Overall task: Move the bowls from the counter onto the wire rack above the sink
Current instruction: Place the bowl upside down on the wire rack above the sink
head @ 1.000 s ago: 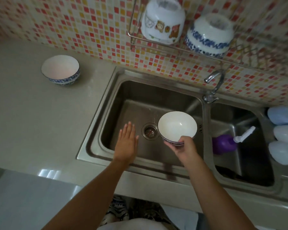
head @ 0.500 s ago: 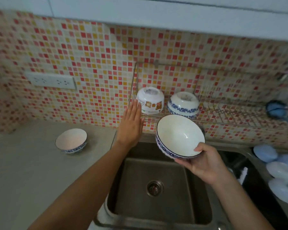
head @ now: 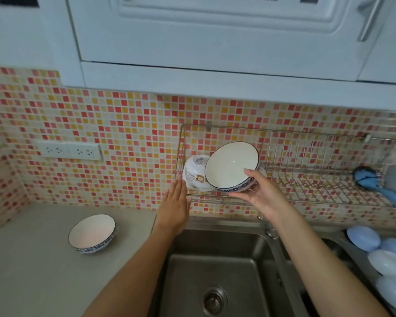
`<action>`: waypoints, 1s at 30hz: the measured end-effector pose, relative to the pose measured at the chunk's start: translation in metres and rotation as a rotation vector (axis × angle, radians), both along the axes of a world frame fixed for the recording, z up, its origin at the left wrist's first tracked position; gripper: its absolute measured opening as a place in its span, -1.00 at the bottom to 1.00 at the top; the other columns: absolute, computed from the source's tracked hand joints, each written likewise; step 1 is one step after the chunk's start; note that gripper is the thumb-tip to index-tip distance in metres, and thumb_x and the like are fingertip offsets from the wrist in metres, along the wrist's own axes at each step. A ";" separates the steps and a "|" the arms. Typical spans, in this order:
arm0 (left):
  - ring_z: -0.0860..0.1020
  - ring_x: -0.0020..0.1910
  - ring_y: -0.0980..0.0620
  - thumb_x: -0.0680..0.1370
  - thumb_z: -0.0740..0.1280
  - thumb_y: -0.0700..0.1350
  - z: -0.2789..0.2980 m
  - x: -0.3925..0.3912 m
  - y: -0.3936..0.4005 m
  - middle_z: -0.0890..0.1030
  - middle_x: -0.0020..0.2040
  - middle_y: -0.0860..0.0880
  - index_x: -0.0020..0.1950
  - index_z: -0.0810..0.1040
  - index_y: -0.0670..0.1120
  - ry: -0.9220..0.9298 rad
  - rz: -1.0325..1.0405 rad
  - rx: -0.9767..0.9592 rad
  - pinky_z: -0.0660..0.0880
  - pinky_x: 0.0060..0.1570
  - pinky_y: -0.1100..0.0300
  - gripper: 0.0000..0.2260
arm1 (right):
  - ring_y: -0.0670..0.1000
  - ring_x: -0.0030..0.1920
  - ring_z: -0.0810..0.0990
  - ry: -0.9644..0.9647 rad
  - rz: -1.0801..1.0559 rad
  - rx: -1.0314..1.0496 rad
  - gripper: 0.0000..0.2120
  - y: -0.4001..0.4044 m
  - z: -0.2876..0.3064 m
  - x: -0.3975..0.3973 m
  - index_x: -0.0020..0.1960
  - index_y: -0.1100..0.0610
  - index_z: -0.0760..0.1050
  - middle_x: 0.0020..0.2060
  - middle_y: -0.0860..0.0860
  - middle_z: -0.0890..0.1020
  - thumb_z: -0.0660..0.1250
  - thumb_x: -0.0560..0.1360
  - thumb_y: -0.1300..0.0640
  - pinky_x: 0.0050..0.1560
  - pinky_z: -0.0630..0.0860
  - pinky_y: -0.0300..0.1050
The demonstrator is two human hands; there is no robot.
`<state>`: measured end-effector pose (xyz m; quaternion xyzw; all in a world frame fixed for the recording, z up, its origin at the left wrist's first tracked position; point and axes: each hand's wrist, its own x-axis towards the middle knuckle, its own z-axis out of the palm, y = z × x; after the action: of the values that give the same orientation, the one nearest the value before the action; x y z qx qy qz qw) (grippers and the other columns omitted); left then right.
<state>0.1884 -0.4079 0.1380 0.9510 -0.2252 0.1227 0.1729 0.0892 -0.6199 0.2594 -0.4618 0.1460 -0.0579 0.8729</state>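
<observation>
My right hand point(head: 260, 194) grips a white bowl with a blue patterned rim point(head: 231, 167), tilted with its inside toward me, at the left part of the wire rack point(head: 318, 188). It hides the blue-patterned bowl that stood there. An upturned white bowl with cartoon figures point(head: 195, 173) stands on the rack just left of it. My left hand point(head: 175, 205) is flat with fingers together, empty, next to the rack's left front corner. Another blue-rimmed bowl point(head: 92, 233) sits upright on the counter point(head: 32, 271) at the left.
Below lies a steel double sink point(head: 215, 271) with a tap point(head: 269, 227) behind my right forearm. A blue dish brush point(head: 375, 186) rests on the rack's right end. Pale blue and white rounded objects point(head: 384, 255) lie at the far right. A wall socket point(head: 69, 151) is on the tiles.
My right hand has lifted the bowl from over the sink up to the rack, in front of the blue-patterned bowl. My left hand rose too and now sits by the rack's corner. My view tilted upward.
</observation>
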 end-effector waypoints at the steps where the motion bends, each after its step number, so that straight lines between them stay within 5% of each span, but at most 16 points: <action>1: -0.35 0.47 0.07 0.60 -0.25 0.14 0.000 -0.001 0.000 -0.30 0.51 0.05 0.47 -0.33 0.00 0.005 -0.005 -0.019 -0.19 0.50 0.07 -0.50 | 0.23 0.14 0.56 -0.018 -0.032 -0.064 -0.57 -0.002 0.002 0.007 0.28 0.18 0.41 0.20 0.20 0.51 0.42 0.46 0.30 -0.06 0.62 0.29; 9: -0.38 0.46 0.08 0.60 -0.26 0.14 -0.007 0.002 0.001 -0.31 0.50 0.07 0.49 -0.32 0.00 -0.025 -0.016 -0.050 -0.21 0.50 0.10 -0.49 | 0.04 0.04 0.66 -0.106 -0.231 -0.623 -0.40 -0.006 0.004 0.060 0.32 0.10 0.39 0.16 0.05 0.61 0.56 0.36 0.19 -0.08 0.67 0.09; 12: -0.37 0.47 0.08 0.63 -0.20 0.11 -0.010 0.004 0.000 -0.30 0.51 0.06 0.51 -0.27 -0.02 -0.049 -0.004 -0.049 -0.20 0.50 0.10 -0.49 | -0.03 0.06 0.63 -0.132 -0.256 -0.925 -0.24 -0.002 -0.003 0.078 0.41 0.06 0.30 0.16 -0.04 0.59 0.60 0.31 0.12 0.06 0.63 0.05; 19: -0.36 0.48 0.08 0.64 -0.18 0.08 -0.007 0.003 0.002 -0.27 0.53 0.04 0.51 -0.26 -0.03 -0.072 -0.011 -0.026 -0.21 0.50 0.12 -0.50 | -0.01 0.42 0.30 -0.308 -0.200 -1.526 -0.06 0.017 -0.029 0.100 0.54 -0.06 0.06 0.44 -0.02 0.30 0.56 0.35 0.12 0.33 0.36 -0.14; 24: -0.36 0.48 0.10 0.58 -0.29 0.15 -0.007 0.003 0.001 -0.28 0.54 0.05 0.50 -0.31 0.00 -0.035 -0.002 -0.028 -0.13 0.52 0.06 -0.48 | 0.06 0.52 0.09 -0.318 -0.069 -1.970 -0.13 0.022 -0.045 0.109 0.55 0.07 0.04 0.52 0.04 0.18 0.48 0.41 0.11 0.29 0.48 0.07; 30: -0.33 0.49 0.12 0.59 -0.27 0.17 -0.009 0.003 0.000 -0.25 0.55 0.06 0.52 -0.28 0.01 -0.036 0.007 -0.058 -0.10 0.52 0.07 -0.46 | 0.08 0.55 0.04 -0.270 0.131 -2.058 -0.12 0.021 -0.052 0.124 0.56 0.14 0.01 0.54 0.05 0.15 0.47 0.45 0.05 0.48 0.18 0.04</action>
<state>0.1915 -0.4079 0.1286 0.9440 -0.2212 0.1470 0.1959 0.2130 -0.5991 0.2076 -0.9802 -0.0985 -0.1581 0.0674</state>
